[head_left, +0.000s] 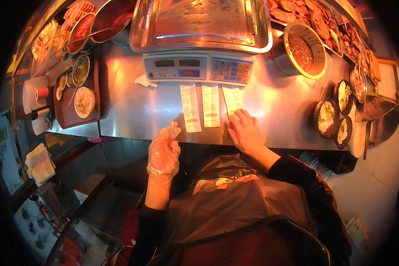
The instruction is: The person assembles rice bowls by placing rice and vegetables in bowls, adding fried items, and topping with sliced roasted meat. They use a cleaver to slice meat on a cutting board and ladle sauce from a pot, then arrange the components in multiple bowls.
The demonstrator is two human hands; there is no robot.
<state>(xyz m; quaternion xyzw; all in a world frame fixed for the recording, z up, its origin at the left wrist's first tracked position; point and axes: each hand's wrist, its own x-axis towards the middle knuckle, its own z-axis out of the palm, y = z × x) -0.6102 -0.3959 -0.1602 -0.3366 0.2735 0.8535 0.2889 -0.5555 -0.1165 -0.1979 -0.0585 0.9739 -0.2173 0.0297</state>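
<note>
A: Which step is in hand?
B: Judged from contact, steadying or aligning the rightmost receipt [231, 96] on the metal counter [133, 102]. Its upper end lies just beside the front edge of the scale [208, 67], at 12 o'clock. The middle receipt [211, 104] and leftmost receipt [190, 107] lie at 9 o'clock from it.
A: State of the hands?
B: Right hand [245, 132]: bare, fingers extended over the receipt's lower end, not clenched. Left hand [164, 151]: gloved, partly curled, between 8 and 9 o'clock from the right. Whether it encloses anything, I cannot tell.
A: What does the next move call for?
B: Probably light fingertip pressure; thin paper may slide or crease.
A: Receipt appearance?
B: Narrow, pale under orange light, dark-printed, tilted slightly toward 11 o'clock. Fingers hide its lower end.
</note>
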